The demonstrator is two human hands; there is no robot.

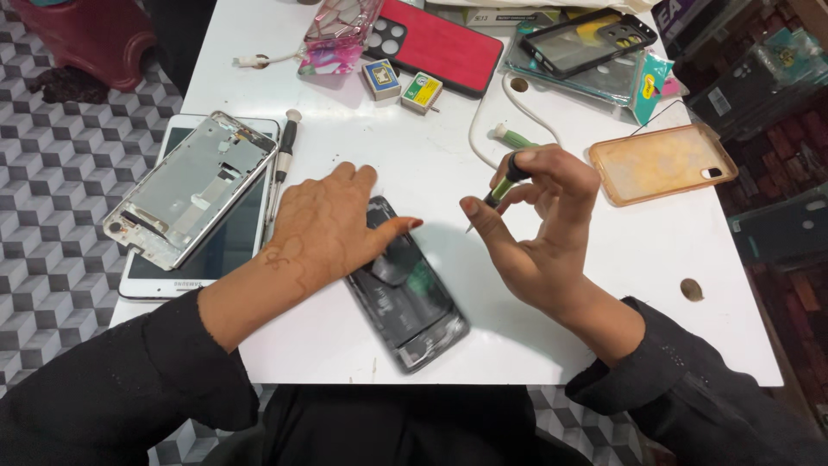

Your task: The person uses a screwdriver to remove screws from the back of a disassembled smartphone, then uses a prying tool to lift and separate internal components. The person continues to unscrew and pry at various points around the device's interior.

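My left hand (323, 226) lies palm down on a dark opened phone (412, 302) in the middle of the white table (431, 164), holding it flat. The phone's insides show near the table's front edge. My right hand (539, 229) is raised just right of the phone and grips a small green-and-black screwdriver (500, 187). Its metal tip points down and left, a little above the table beside the phone.
At left, a silver phone frame (190, 185) rests on a white tablet (220, 250), with another screwdriver (285, 151) beside it. A red phone case (440, 45), two small boxes (401, 85), a white cable (483, 116), an orange case (660, 161) and clear cases (586, 43) fill the back and right.
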